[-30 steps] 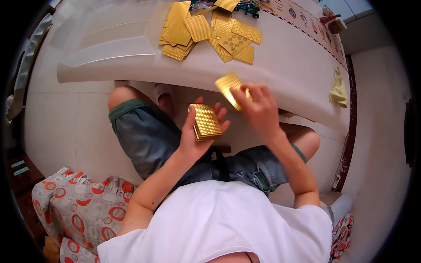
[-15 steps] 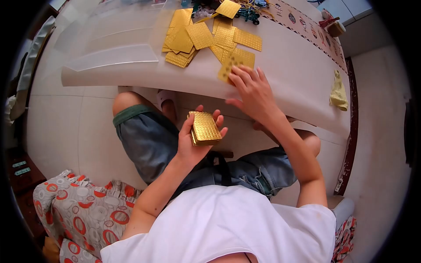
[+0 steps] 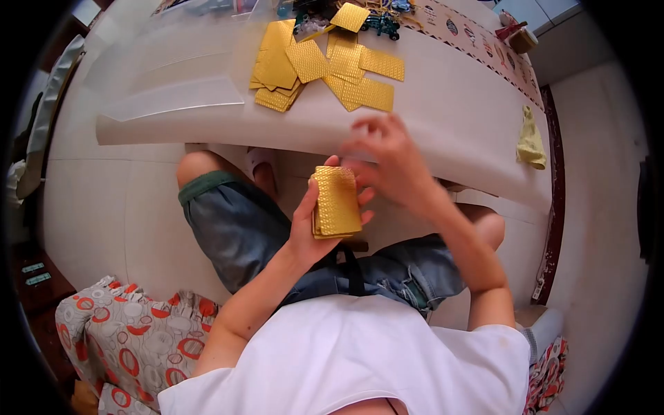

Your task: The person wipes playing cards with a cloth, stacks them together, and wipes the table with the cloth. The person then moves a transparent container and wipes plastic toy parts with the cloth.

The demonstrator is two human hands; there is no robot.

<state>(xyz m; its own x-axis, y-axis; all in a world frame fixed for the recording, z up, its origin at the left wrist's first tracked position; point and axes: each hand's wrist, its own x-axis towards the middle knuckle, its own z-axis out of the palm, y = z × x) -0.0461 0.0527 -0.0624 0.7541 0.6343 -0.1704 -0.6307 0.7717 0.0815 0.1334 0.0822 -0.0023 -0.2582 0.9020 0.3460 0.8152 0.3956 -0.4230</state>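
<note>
My left hand (image 3: 308, 225) is wrapped round a thick deck of gold playing cards (image 3: 338, 204), held above my lap with its textured gold side up. My right hand (image 3: 394, 159) hovers just right of the deck, blurred by motion. Its fingers are curved and look apart from the thumb, and no card shows in it. Whether its fingertips touch the deck's upper edge, I cannot tell. On the table beyond, loose gold cards (image 3: 308, 61) lie in an overlapping spread. One of them, a gold card (image 3: 374, 94), lies nearest my right hand.
The white-covered table (image 3: 443, 104) has its near edge just beyond my knees. A clear plastic sheet (image 3: 173, 90) covers its left part. Small dark toys (image 3: 380, 25) stand behind the cards. A yellow cloth-like item (image 3: 530, 142) hangs at the right edge.
My right hand has drawn back from the table cards towards the deck. The card with dark marks under it no longer shows. My left hand has moved slightly right, turning the deck more upright.
</note>
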